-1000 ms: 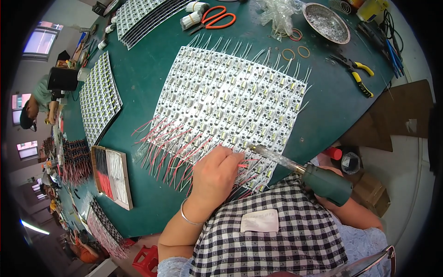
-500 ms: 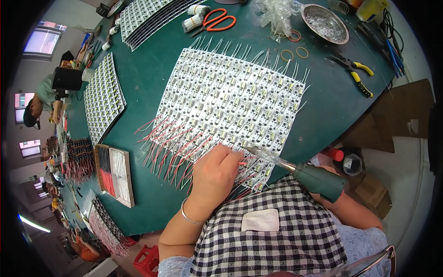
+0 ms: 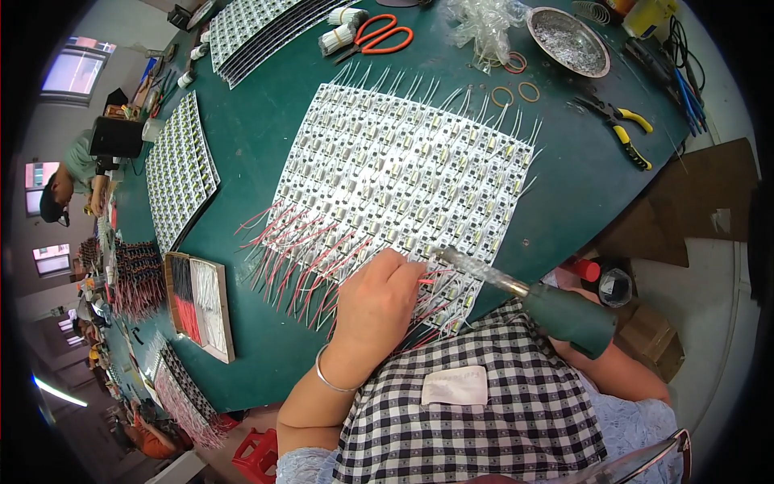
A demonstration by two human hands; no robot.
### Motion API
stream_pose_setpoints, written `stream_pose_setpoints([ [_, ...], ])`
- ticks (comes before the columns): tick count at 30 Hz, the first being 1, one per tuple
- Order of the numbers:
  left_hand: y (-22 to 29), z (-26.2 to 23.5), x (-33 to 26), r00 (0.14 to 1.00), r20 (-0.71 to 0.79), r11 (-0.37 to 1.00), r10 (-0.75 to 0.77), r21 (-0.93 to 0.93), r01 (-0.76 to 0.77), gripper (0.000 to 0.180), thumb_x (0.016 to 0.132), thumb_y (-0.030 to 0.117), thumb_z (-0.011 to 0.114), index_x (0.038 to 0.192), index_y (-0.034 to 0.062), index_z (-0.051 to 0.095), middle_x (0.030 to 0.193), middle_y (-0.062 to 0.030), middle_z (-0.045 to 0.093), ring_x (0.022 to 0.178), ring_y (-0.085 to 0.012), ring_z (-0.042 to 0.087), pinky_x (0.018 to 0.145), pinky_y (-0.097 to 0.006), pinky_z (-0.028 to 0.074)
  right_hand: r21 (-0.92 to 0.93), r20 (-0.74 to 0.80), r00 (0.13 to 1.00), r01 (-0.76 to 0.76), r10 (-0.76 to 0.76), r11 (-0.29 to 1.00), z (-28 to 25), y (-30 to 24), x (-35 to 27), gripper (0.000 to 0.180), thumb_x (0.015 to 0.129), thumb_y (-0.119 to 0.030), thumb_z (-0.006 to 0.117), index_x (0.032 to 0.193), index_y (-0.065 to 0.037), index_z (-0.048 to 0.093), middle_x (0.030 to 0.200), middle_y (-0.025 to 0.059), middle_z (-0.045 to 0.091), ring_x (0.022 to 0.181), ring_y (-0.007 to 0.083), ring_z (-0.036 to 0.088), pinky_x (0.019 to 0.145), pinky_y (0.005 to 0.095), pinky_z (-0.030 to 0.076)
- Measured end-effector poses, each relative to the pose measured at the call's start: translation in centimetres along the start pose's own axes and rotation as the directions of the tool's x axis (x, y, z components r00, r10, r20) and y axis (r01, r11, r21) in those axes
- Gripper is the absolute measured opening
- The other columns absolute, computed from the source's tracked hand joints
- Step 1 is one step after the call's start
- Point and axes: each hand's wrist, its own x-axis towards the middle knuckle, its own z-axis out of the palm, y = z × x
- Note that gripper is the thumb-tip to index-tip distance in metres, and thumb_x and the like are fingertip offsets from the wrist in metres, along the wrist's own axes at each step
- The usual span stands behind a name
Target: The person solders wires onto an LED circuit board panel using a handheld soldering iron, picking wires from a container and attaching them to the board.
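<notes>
A white panel of small circuit boards (image 3: 395,169) lies on the green table, with pale wires along its far edge and red and pale wires along its near-left edge. My left hand (image 3: 375,300) rests at the panel's near edge, fingers pinched on a red wire (image 3: 426,281) whose short end shows at the fingertips. My right hand (image 3: 574,353) is wrapped round the dark green handle of a soldering iron (image 3: 568,317), which hides most of its fingers. The iron's metal tip hovers over the near part of the panel, just right of my left fingertips.
A box of black, red and white wires (image 3: 200,306) stands left, near another board panel (image 3: 181,173). Orange-handled scissors (image 3: 375,36), a metal bowl (image 3: 568,42) and yellow-black pliers (image 3: 625,129) lie beyond. Farther left, a person (image 3: 76,173) sits.
The soldering iron has shifted right and its tip has drawn slightly away from my left fingertips. My left hand has barely moved and keeps its pinch.
</notes>
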Motion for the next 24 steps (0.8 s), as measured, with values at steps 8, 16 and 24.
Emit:
stream_pose_setpoints([
  [8,0.0,0.1,-0.1,1.0,-0.011,1.0,0.004,-0.002,-0.004,0.02,0.067,-0.003,0.065,0.084,0.0067,0.065,0.073,-0.006,0.055,0.061,-0.0223,0.057,0.053,-0.032,0.047,0.27,-0.08,0.99,-0.094,0.12,0.958,0.2,-0.4,-0.1,0.024,0.081,-0.008,0.057,0.103,0.002,0.061,0.098,0.0127,0.063,0.089,0.0237,0.063,0.076,0.0296,0.05],
  [16,-0.2,0.1,-0.6,0.999,-0.044,1.0,-0.005,0.002,0.005,0.021,0.067,-0.003,0.066,0.085,0.0073,0.065,0.073,-0.0061,0.055,0.062,-0.0222,0.057,0.053,-0.031,0.047,0.349,-0.067,0.979,-0.159,0.194,0.923,-0.2,-1.0,-0.1,0.021,0.083,-0.01,0.058,0.1,0.002,0.059,0.087,0.0102,0.061,0.073,0.02,0.063,0.065,0.0292,0.05],
  [24,-4.8,-4.4,-6.0,0.921,-0.386,0.996,-0.056,-0.085,0.024,0.024,0.073,-0.004,0.062,0.095,0.0043,0.063,0.077,-0.0047,0.055,0.065,-0.0148,0.055,0.055,-0.027,0.044,0.496,-0.076,0.922,-0.296,0.381,0.816,1.5,0.6,-2.9,0.033,0.088,-0.019,0.053,0.112,0.004,0.053,0.095,0.0114,0.06,0.065,0.0144,0.058,0.063,0.0272,0.049],
])
